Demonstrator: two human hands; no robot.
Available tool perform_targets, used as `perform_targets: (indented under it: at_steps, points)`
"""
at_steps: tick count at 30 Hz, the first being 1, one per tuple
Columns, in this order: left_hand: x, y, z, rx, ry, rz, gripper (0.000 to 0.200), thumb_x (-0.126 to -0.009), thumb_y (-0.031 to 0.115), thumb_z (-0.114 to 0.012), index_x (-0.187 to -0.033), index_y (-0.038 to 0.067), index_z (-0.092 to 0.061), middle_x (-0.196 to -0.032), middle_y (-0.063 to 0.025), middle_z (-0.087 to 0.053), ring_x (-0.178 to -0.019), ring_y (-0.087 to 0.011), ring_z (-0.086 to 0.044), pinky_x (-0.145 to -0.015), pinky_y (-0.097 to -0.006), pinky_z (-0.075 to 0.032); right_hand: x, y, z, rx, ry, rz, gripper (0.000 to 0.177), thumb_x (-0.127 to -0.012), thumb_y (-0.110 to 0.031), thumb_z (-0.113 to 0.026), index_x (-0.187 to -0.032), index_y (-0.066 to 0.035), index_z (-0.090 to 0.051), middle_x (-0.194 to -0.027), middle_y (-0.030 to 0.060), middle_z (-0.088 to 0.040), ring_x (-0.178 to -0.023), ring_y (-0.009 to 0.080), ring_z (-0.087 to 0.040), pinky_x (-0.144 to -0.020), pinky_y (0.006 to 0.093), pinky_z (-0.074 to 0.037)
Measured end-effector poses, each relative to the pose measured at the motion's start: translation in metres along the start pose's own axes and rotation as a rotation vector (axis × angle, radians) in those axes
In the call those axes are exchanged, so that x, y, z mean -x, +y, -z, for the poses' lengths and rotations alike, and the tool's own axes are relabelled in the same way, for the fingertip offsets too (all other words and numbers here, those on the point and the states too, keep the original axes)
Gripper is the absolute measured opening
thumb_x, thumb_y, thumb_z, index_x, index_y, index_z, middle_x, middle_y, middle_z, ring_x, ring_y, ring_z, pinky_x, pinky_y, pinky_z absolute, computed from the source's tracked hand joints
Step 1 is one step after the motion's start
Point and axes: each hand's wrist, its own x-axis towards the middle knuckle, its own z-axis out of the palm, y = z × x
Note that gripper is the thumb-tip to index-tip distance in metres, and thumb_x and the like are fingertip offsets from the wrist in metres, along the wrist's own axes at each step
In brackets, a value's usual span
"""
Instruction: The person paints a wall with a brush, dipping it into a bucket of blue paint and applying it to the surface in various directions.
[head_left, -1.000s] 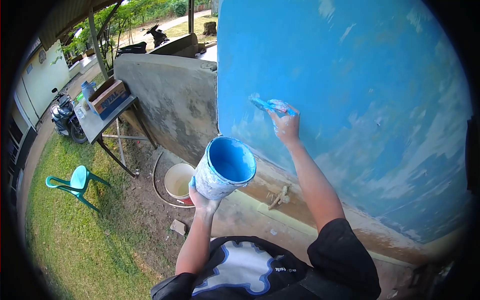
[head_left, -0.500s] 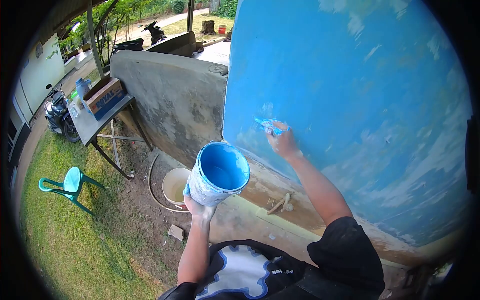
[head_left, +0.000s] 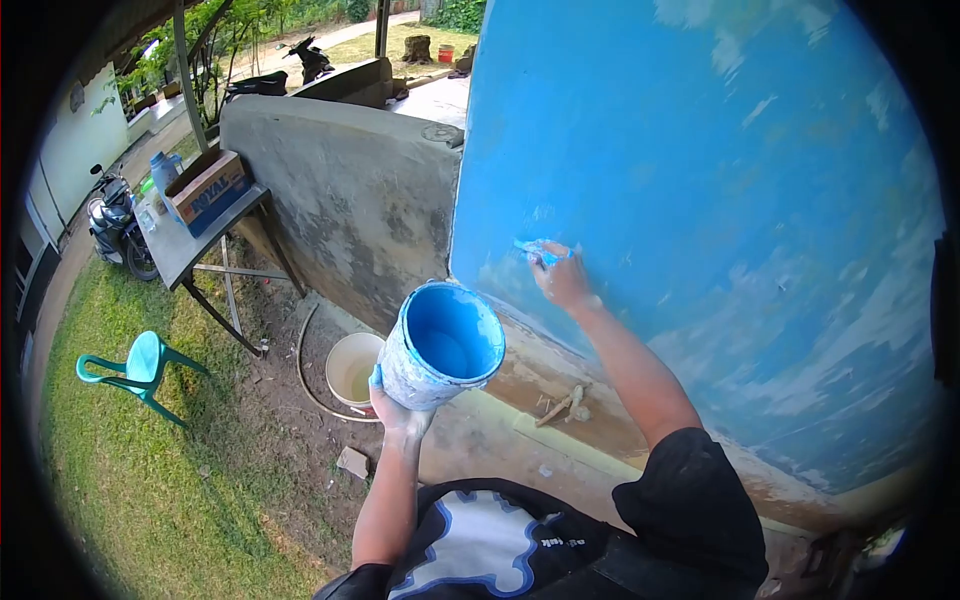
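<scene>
My left hand (head_left: 402, 412) supports a paint bucket (head_left: 400, 372) from below and the side. The bucket tilts a little, its outside is crusted with white paint, and blue paint (head_left: 440, 348) shows inside. Up on the right, my right hand (head_left: 563, 277) is closed around a small paint-smeared blue and white tool (head_left: 540, 250); its exact kind is hidden by the fingers and paint. That tool is against the blue-painted wall (head_left: 680, 200), near the wall's left edge. Whitish patches and streaks show through the blue around it.
A bare grey low wall (head_left: 340, 190) adjoins on the left. Beside it stand a table (head_left: 200, 245) with a cardboard box (head_left: 210, 190), a green plastic chair (head_left: 146, 360) and a cream bucket (head_left: 352, 368) within a hose (head_left: 302, 375). A brush-like object (head_left: 572, 404) lies on the ledge.
My right hand has shifted slightly right and down along the blue wall with the tool. My left hand still holds the bucket, nearly in place.
</scene>
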Motion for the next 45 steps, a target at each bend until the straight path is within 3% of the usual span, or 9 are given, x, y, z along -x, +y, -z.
perform_targets:
  at_steps: [9,11,15,18,24,32,37,41,45]
  points:
    - [-0.008,0.008,-0.001,0.033,0.007,0.002,0.074,-0.101,0.058,-0.038,-0.159,0.012,-0.040,-0.164,-0.0165,-0.039,-0.147,-0.0439,-0.040,-0.120,-0.0665,-0.031,-0.052,-0.034,0.047,0.081,0.258,0.102,0.019,-0.083,-0.002,-0.072,-0.102,0.001,-0.072,-0.093,0.0187,-0.071,-0.082,0.0381,-0.071,-0.072,0.0426,-0.057]
    - [-0.008,0.010,-0.002,0.018,0.012,0.004,0.074,-0.101,0.058,-0.038,-0.159,0.012,-0.040,-0.163,-0.0165,-0.040,-0.147,-0.0435,-0.040,-0.121,-0.0664,-0.031,-0.020,-0.047,0.022,-0.144,0.076,-0.082,0.018,-0.083,-0.003,-0.073,-0.101,0.001,-0.071,-0.092,0.0187,-0.071,-0.082,0.0387,-0.070,-0.072,0.0441,-0.057]
    - [-0.009,0.013,-0.002,0.022,0.030,0.003,0.074,-0.100,0.058,-0.038,-0.159,0.013,-0.040,-0.164,-0.0165,-0.039,-0.148,-0.0437,-0.039,-0.121,-0.0663,-0.030,0.006,-0.017,-0.003,-0.065,-0.102,0.009,0.017,-0.087,-0.009,-0.071,-0.102,-0.004,-0.074,-0.102,0.0141,-0.074,-0.090,0.0335,-0.073,-0.079,0.0459,-0.059]
    - [-0.009,0.015,-0.002,0.028,-0.004,0.034,0.074,-0.100,0.058,-0.038,-0.159,0.012,-0.040,-0.164,-0.0166,-0.038,-0.148,-0.0443,-0.038,-0.121,-0.0663,-0.030,-0.041,-0.006,0.022,-0.003,0.015,-0.110,0.020,-0.085,-0.009,-0.072,-0.104,-0.005,-0.075,-0.105,0.0147,-0.074,-0.094,0.0344,-0.072,-0.080,0.0453,-0.059]
    - [-0.018,0.014,0.003,0.016,0.041,0.032,0.075,-0.100,0.059,-0.038,-0.158,0.012,-0.041,-0.165,-0.0171,-0.037,-0.148,-0.0445,-0.038,-0.121,-0.0670,-0.030,-0.045,-0.035,0.045,0.268,0.325,0.150,0.035,-0.075,-0.007,-0.076,-0.111,-0.008,-0.078,-0.111,0.0150,-0.073,-0.102,0.0362,-0.071,-0.089,0.0468,-0.058]
    - [-0.014,0.031,0.006,0.027,-0.021,0.007,0.076,-0.099,0.060,-0.042,-0.159,0.014,-0.040,-0.165,-0.0149,-0.038,-0.149,-0.0433,-0.038,-0.121,-0.0670,-0.029,0.103,-0.042,-0.063,0.245,-0.236,0.136,0.030,-0.089,-0.014,-0.064,-0.117,-0.013,-0.074,-0.114,0.0081,-0.070,-0.118,0.0290,-0.064,-0.099,0.0444,-0.054]
    - [-0.018,0.039,0.003,0.000,-0.006,0.022,0.076,-0.099,0.061,-0.042,-0.159,0.014,-0.040,-0.166,-0.0144,-0.037,-0.150,-0.0429,-0.037,-0.122,-0.0663,-0.028,0.089,-0.036,-0.058,0.181,-0.525,-0.032,0.035,-0.089,-0.015,-0.066,-0.123,-0.012,-0.072,-0.122,0.0110,-0.070,-0.119,0.0314,-0.065,-0.096,0.0449,-0.054]
    - [-0.025,0.034,-0.008,0.028,0.075,0.039,0.075,-0.099,0.061,-0.041,-0.159,0.015,-0.041,-0.166,-0.0140,-0.037,-0.150,-0.0426,-0.037,-0.122,-0.0660,-0.028,0.008,-0.026,0.016,0.190,-0.032,-0.044,0.040,-0.076,-0.011,-0.076,-0.116,-0.011,-0.075,-0.119,0.0138,-0.072,-0.113,0.0358,-0.068,-0.099,0.0491,-0.054]
    - [-0.031,0.025,-0.001,-0.010,0.095,0.067,0.074,-0.099,0.062,-0.040,-0.159,0.017,-0.041,-0.166,-0.0136,-0.036,-0.150,-0.0427,-0.036,-0.121,-0.0671,-0.027,-0.023,-0.032,0.057,0.290,0.119,0.083,0.039,-0.073,-0.012,-0.077,-0.112,-0.010,-0.077,-0.118,0.0129,-0.072,-0.112,0.0354,-0.068,-0.098,0.0508,-0.055]
